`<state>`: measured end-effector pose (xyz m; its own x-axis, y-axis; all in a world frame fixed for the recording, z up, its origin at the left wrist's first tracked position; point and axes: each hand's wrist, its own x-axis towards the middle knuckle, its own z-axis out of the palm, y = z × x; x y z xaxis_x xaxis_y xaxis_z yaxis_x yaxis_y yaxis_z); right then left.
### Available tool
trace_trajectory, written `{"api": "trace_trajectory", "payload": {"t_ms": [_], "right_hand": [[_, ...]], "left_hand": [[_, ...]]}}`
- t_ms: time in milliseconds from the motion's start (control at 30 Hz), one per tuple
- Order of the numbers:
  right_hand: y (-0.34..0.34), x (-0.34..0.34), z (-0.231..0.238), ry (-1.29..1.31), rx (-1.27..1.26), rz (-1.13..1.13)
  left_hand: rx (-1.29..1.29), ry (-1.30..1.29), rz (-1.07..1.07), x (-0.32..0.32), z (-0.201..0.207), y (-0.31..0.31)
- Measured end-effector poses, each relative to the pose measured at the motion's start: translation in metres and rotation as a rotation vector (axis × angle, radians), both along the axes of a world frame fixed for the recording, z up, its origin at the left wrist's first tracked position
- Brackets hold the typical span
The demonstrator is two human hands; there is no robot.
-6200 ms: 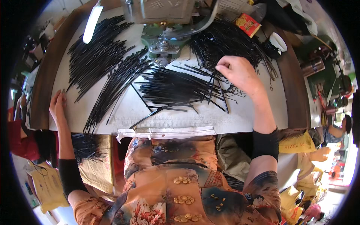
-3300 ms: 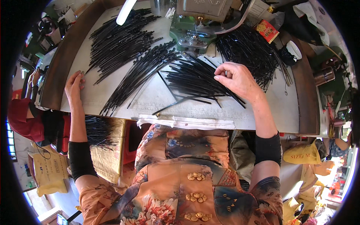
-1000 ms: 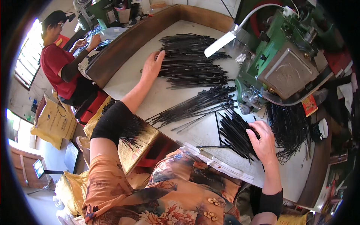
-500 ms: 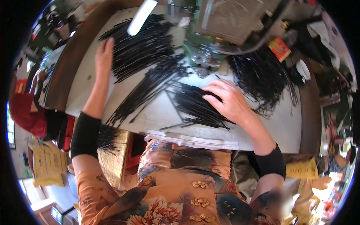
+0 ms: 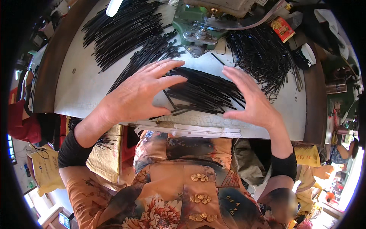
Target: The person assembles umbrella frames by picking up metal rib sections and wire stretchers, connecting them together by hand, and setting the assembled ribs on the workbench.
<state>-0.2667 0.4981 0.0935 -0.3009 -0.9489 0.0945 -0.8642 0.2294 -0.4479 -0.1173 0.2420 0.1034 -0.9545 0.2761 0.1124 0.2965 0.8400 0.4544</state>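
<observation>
A small pile of thin black strips (image 5: 206,89) lies across the middle of the pale work table (image 5: 84,91). At its left end is my left hand (image 5: 137,91), fingers spread and curved around that end, gripping nothing. My right hand (image 5: 255,99) faces it at the right end, thumb and fingers apart; I cannot tell whether its fingertips touch the strips. A few loose strips jut out at the pile's near left corner. Partly behind my left hand runs a slanted bundle of black strips (image 5: 152,51).
A wide stack of black strips (image 5: 126,34) covers the far left. At the far middle stands a green machine (image 5: 198,28). Right of it are a tangled heap of black strips (image 5: 259,57), a red and yellow packet (image 5: 282,29) and scissors (image 5: 296,76). A raised brown edge (image 5: 314,103) borders the table.
My left hand has come from the far-left stack to the middle pile's left end. My right hand has moved off the pile's top to its right end and opened. The view has shifted.
</observation>
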Motion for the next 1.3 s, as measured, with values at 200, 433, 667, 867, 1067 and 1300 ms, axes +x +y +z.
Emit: {"api": "trace_trajectory", "payload": {"t_ms": [200,433,667,867,1067,1300], "right_hand": [[-0.012,0.014,-0.025,0.076,-0.022,0.077],[-0.030,-0.003,-0.035,0.055,-0.163,0.163],[-0.022,-0.002,-0.027,0.167,-0.226,0.109],[0.014,-0.008,-0.018,0.274,-0.275,-0.151],[0.049,-0.002,-0.021,0.279,-0.179,-0.365],[0.035,-0.004,-0.023,0.363,-0.120,-0.382]], "left_hand": [[-0.061,0.065,-0.003,-0.018,-0.027,0.009],[0.009,0.054,0.090,-0.023,-0.022,0.012],[0.032,0.158,0.031,-0.040,-0.009,0.020],[0.057,0.216,-0.087,-0.087,-0.019,0.035],[-0.125,0.243,-0.101,-0.078,-0.024,0.046],[-0.214,0.216,-0.064,-0.063,-0.016,0.052]]}}
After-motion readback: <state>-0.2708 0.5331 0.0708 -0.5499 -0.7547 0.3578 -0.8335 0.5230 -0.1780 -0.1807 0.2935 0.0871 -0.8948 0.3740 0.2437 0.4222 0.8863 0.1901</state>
